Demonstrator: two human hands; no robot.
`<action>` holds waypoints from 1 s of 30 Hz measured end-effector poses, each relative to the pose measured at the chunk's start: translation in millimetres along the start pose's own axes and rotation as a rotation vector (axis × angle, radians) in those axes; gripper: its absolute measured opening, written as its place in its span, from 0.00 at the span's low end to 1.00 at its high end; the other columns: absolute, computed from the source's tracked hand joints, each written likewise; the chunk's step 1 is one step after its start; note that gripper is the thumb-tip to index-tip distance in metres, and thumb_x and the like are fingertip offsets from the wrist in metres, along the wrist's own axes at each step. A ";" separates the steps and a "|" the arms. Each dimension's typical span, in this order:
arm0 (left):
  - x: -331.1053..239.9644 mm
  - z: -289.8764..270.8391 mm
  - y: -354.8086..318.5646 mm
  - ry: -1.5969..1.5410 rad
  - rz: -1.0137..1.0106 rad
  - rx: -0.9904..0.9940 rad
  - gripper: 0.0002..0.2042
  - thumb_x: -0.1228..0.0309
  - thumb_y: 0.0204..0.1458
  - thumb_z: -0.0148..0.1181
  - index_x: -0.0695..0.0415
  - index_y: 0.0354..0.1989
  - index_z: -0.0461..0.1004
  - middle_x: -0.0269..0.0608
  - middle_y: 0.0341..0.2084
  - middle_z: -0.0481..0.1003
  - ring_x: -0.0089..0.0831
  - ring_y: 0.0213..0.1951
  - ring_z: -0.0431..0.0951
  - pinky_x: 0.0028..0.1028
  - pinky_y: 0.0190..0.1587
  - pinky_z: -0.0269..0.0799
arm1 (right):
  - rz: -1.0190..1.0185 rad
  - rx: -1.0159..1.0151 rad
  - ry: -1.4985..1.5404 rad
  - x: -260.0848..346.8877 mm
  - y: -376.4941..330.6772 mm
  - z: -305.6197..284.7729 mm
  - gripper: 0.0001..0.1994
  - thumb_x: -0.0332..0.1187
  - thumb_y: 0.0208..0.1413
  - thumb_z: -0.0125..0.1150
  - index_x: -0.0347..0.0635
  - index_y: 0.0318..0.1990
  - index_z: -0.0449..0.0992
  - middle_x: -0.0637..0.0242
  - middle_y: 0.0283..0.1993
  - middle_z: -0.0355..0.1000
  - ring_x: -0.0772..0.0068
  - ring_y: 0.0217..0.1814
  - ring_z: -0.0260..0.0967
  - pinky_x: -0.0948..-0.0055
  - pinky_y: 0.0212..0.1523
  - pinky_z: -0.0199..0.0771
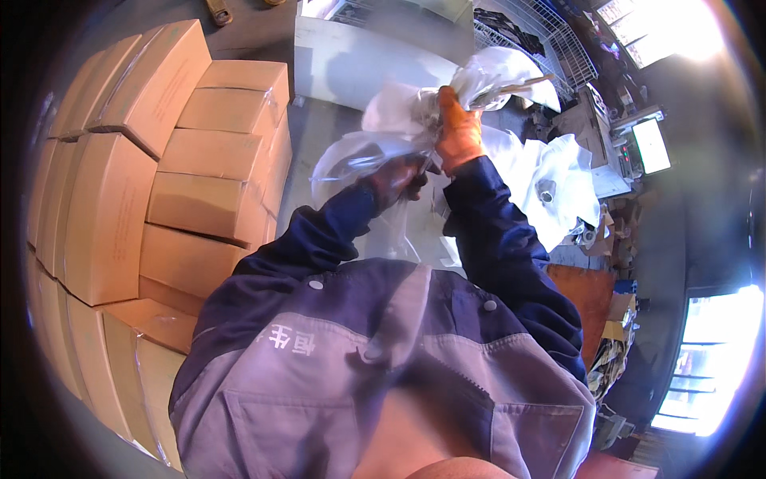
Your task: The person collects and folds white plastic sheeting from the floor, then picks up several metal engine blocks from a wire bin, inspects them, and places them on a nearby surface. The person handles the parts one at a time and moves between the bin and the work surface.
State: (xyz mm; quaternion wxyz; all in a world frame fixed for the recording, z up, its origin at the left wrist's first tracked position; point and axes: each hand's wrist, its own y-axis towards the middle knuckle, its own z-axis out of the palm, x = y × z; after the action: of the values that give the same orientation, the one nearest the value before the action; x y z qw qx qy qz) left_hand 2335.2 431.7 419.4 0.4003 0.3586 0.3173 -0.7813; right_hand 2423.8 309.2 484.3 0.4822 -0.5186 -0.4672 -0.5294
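Note:
Out in front of me, both hands are at a bunched, translucent white plastic bag (399,108). My right hand (460,132) is closed around its gathered middle. A thin, pale brown strip (527,83) sticks out to the right above that hand; what it is I cannot make out. Just below and to the left, my left hand (395,180) is closed on the lower folds, its fingers partly in shadow. Loose plastic spreads out on both sides of the hands. More white plastic sheeting (554,184) lies to the right of my right forearm, with a roll-like end showing in it.
Brown cardboard boxes (100,215) are stacked high along my left side. A pale panel (367,64) stands ahead, with a wire basket (550,40) at the far right. On the right are a lit screen (653,146) and a reddish-brown board (582,303).

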 end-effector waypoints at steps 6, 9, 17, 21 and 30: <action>-11.8 -10.3 -18.7 0.107 -0.031 -0.001 0.13 0.61 0.63 0.45 0.52 0.45 0.74 0.29 0.27 0.69 0.20 0.27 0.67 0.26 0.30 0.71 | -0.089 0.359 -0.215 12.5 -34.8 -12.2 0.25 0.37 0.52 0.64 0.42 0.58 0.68 0.59 0.50 0.72 0.65 0.50 0.70 0.66 0.49 0.71; -23.7 -20.8 -34.9 -0.013 0.002 0.035 0.12 0.62 0.62 0.48 0.54 0.45 0.73 0.30 0.29 0.69 0.20 0.28 0.69 0.26 0.30 0.71 | -0.457 0.485 -0.267 15.4 -47.3 -13.5 0.24 0.31 0.52 0.63 0.41 0.57 0.69 0.59 0.53 0.70 0.62 0.54 0.68 0.65 0.55 0.68; -32.0 -50.7 -36.4 0.732 0.150 -0.136 0.15 0.62 0.64 0.43 0.61 0.39 0.72 0.34 0.22 0.69 0.26 0.23 0.69 0.27 0.30 0.72 | -0.798 0.386 -0.580 11.0 -43.8 -35.4 0.19 0.31 0.58 0.58 0.49 0.57 0.70 0.64 0.56 0.69 0.61 0.57 0.67 0.64 0.57 0.67; -22.7 -56.1 -25.3 1.122 0.134 -0.090 0.16 0.60 0.63 0.46 0.60 0.39 0.75 0.39 0.21 0.74 0.24 0.21 0.74 0.27 0.27 0.73 | -0.979 0.156 -0.938 -16.1 -40.0 -33.6 0.19 0.30 0.54 0.63 0.49 0.54 0.73 0.63 0.53 0.72 0.57 0.52 0.70 0.61 0.55 0.69; -27.7 -30.4 14.6 0.830 0.218 0.142 0.12 0.64 0.58 0.50 0.61 0.39 0.72 0.46 0.21 0.74 0.34 0.27 0.77 0.33 0.34 0.72 | -0.776 0.142 -0.988 -115.9 42.6 -49.1 0.16 0.28 0.43 0.64 0.39 0.43 0.74 0.60 0.37 0.74 0.63 0.39 0.73 0.66 0.39 0.73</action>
State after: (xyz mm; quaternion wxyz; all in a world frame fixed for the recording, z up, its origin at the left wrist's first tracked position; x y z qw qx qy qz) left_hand 2368.6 459.6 422.5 0.2933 0.7005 0.3569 -0.5440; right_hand 2461.0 259.2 366.9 0.0156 -0.4615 -0.8228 -0.3314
